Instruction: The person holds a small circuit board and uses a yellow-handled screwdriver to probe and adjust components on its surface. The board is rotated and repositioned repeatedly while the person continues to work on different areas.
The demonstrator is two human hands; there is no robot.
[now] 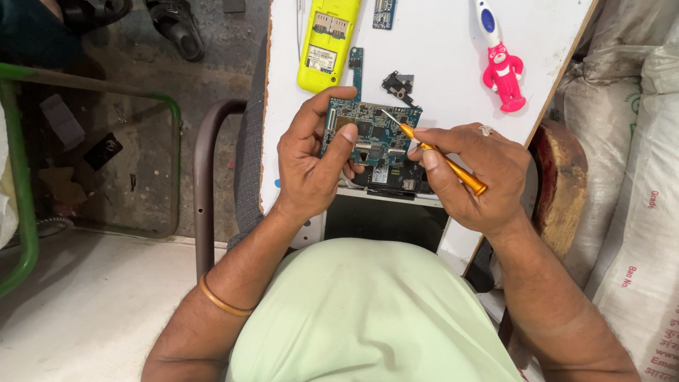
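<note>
My left hand [311, 159] grips a blue-green circuit board [375, 131] by its left edge, thumb pressed on its face. My right hand [470, 173] holds an orange-handled screwdriver [442, 159] like a pen, its metal tip resting on the board's upper right area. Under the board lies a dark opened device [392, 180] on the white table [438, 64], partly hidden by both hands.
A yellow phone shell [327, 42], a small circuit strip [382, 14], a black metal part [398, 85] and a pink toy-shaped toothbrush [501, 60] lie farther back on the table. White sacks [629, 177] stand at the right; a chair frame [205, 177] and green pipe [21, 177] at the left.
</note>
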